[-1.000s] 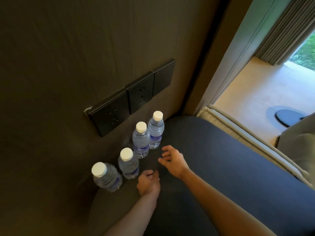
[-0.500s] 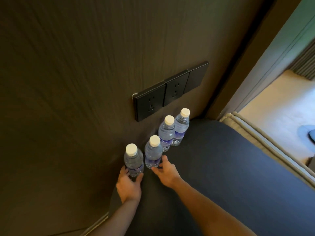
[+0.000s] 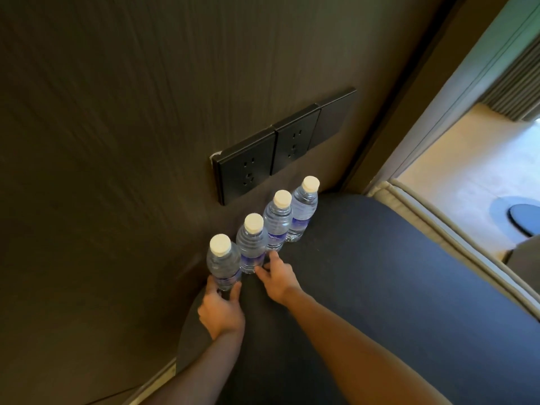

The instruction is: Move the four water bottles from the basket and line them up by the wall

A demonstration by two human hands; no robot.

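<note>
Several clear water bottles with white caps and blue labels stand upright in a row against the dark wall, on a dark round table top. My left hand grips the base of the nearest bottle. The fingertips of my right hand touch the foot of the second bottle, fingers spread. The third bottle and the far bottle stand untouched. No basket is in view.
A black strip of power sockets is set in the wall just above the bottles. To the right runs a beige cushioned edge, and beyond it a light floor with a dark round object.
My left hand went from a loose fist on the table to gripping the nearest bottle, which now stands upright closer to the others. My right hand moved to the second bottle's base.
</note>
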